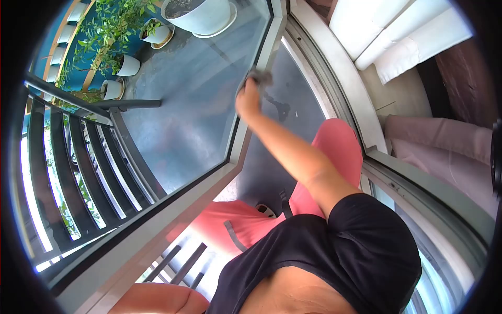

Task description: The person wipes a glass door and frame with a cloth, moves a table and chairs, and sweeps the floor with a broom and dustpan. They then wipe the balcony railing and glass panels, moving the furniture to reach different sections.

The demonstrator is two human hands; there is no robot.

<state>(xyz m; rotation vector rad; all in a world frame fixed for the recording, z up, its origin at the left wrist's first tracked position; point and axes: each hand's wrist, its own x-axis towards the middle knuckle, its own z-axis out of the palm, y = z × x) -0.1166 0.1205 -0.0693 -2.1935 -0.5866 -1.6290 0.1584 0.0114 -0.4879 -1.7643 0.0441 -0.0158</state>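
My right hand [249, 98] is closed around a grey cloth [264, 78], which is blurred. It presses the cloth at the frame edge of an open glass door [238, 149], with my arm stretched forward. My left arm [159, 299] shows only in part at the lower left, beside the lower door frame, and its hand is out of sight. The door's large pane [183, 120] lies to the left of my right hand.
Through the glass I see a dark slatted chair [83, 172], a large white pot [201, 18] and several smaller potted plants. To the right run the fixed door frame [334, 78] and a white curtain [387, 31]. My bent knee [340, 141] is near the doorway.
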